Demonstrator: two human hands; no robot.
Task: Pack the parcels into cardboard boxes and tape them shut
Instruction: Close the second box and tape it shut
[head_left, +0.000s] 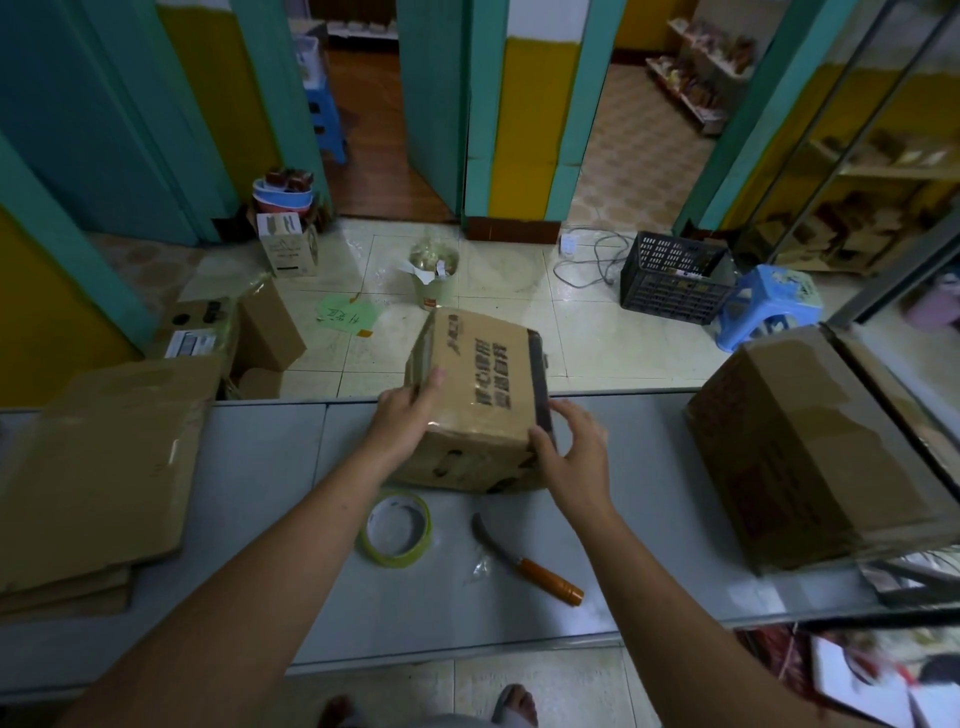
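One small box (483, 384) sits at the centre of the grey table (260, 493), tilted, its far end raised toward 12 o'clock, with dark print on its top face. Two hands hold it. The left hand (408, 415) clasps its 9 o'clock edge, fingers laid over the top. The right hand (574, 460) straddles its 4 o'clock corner, thumb on the near face and fingers spread along the dark-taped side.

At 6 o'clock from the box lie one roll of tape (397, 557), flat, and just right of it one knife (524, 565) with an orange handle. One larger box (810, 441), closed, stands at 3 o'clock. One stack of flattened cardboard (98, 467) lies at 9 o'clock.

On the floor beyond, one bin (434, 280) stands at 12 o'clock, and one black crate (670, 286) touches one blue stool (769, 301) at 2 o'clock.
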